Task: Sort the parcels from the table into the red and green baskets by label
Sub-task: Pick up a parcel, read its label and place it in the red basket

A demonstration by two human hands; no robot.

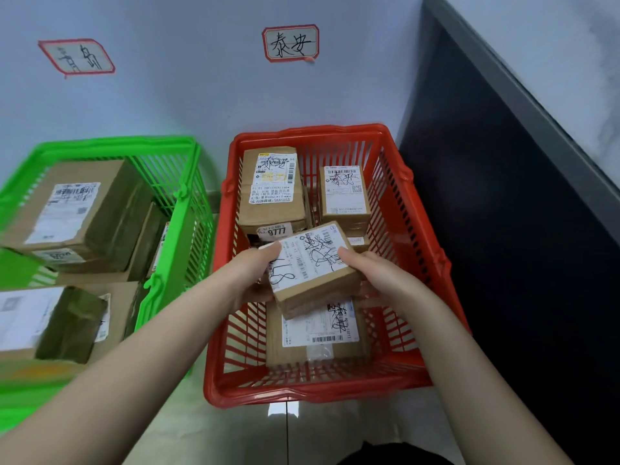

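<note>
A small cardboard parcel [313, 268] with a white label and black scribbled writing hangs over the middle of the red basket [432, 256]. My left hand [251, 280] grips its left side and my right hand [375, 276] grips its right side. Under and behind it, three labelled parcels lie in the red basket: one at the near end [318, 337], a tall one at the back left [271, 189] and a smaller one at the back right [345, 196]. The green basket [181, 209] to the left holds several larger parcels [73, 213].
Two handwritten paper signs hang on the wall, one [291, 43] above the red basket and one [77, 57] above the green basket. A dark panel [503, 213] stands right of the red basket. The baskets rest on a tiled floor [255, 434].
</note>
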